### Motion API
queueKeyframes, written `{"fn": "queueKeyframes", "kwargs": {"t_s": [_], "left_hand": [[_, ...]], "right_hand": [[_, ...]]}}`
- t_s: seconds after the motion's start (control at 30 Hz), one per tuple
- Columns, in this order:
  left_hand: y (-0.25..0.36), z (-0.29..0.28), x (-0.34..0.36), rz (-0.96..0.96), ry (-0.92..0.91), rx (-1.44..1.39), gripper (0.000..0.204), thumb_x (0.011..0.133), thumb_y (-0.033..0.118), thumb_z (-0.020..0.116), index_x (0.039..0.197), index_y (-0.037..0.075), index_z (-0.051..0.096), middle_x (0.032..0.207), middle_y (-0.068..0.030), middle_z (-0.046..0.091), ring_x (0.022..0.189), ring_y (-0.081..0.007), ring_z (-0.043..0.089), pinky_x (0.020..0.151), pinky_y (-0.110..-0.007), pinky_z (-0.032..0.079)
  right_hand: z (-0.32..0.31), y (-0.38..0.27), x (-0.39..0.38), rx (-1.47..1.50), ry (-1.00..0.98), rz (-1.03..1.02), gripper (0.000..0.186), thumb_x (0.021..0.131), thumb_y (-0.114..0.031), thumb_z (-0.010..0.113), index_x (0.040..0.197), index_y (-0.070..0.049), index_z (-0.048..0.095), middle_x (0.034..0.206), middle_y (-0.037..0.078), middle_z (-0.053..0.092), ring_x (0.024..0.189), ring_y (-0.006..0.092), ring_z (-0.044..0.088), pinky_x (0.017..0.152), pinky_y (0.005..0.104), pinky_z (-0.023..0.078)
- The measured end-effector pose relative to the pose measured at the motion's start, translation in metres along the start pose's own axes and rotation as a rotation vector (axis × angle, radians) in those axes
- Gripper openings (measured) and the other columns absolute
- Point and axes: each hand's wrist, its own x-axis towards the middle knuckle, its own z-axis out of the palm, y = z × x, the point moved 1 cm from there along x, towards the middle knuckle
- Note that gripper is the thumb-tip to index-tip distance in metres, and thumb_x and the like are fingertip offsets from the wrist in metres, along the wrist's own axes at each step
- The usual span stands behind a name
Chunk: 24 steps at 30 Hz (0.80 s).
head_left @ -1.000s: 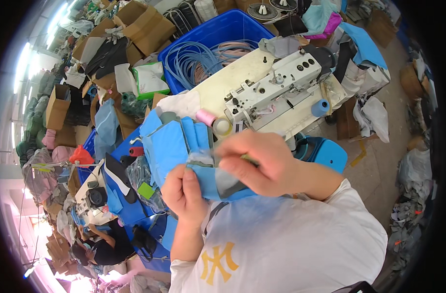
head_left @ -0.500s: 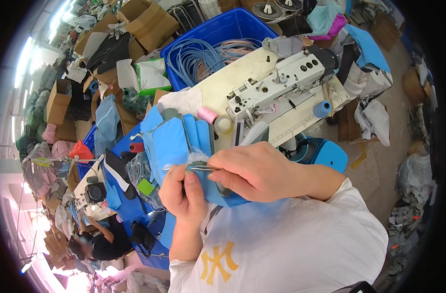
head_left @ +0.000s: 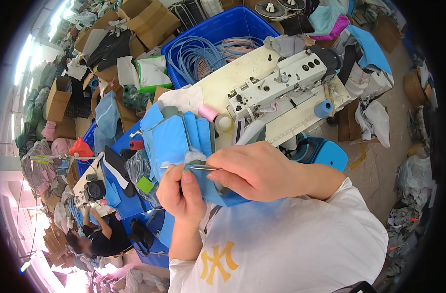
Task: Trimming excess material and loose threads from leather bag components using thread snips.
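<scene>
My left hand (head_left: 181, 193) pinches a blue fabric piece with a grey patch (head_left: 218, 195) between curled fingers and thumb. My right hand (head_left: 252, 173) is closed on a slim metal tool (head_left: 199, 167), which lies horizontally across the top of that piece; its tip end is partly behind my left fingers. Pale fluffy material (head_left: 193, 156) shows just above the tool. Behind both hands is a stack of blue fabric pieces (head_left: 166, 136) with grey layers. A pink thread cone (head_left: 208, 113) lies to the right of the stack.
An industrial sewing machine (head_left: 276, 80) stands on a cream table, with a blue cone (head_left: 323, 108). Behind are a blue bin (head_left: 174, 53) of cords and cardboard boxes (head_left: 59, 95). A turquoise stool (head_left: 325, 156) is at right; a co-worker (head_left: 105, 237) works at lower left.
Since a second ago my right hand has moved lower, and the metal tool now shows across the fabric. My left hand has shifted slightly left; both stayed almost still over the last half second.
</scene>
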Motion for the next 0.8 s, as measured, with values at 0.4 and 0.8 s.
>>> {"fn": "queueKeyframes", "kwargs": {"t_s": [0.4,0.8], "left_hand": [[0.003,-0.002,-0.001,-0.016,-0.024,0.058,0.012,0.092,0.005,0.054,0.089,-0.004,0.062,0.066,-0.0087,0.054,0.054,-0.0175,0.045,0.051,-0.03,0.036],[0.001,-0.005,-0.006,-0.082,-0.08,0.074,0.016,0.096,0.008,0.054,0.084,0.0,0.06,0.067,-0.0048,0.055,0.059,-0.0126,0.048,0.054,-0.028,0.037]], "right_hand": [[0.006,0.002,0.0,0.013,-0.023,0.016,0.018,0.094,-0.02,0.065,0.103,-0.007,0.058,0.075,0.008,0.062,0.063,0.0294,0.063,0.049,0.0398,0.046],[0.026,0.011,-0.002,0.1,0.157,-0.095,0.018,0.091,-0.009,0.068,0.108,-0.002,0.064,0.079,0.008,0.066,0.062,0.0245,0.064,0.054,0.0329,0.05]]}}
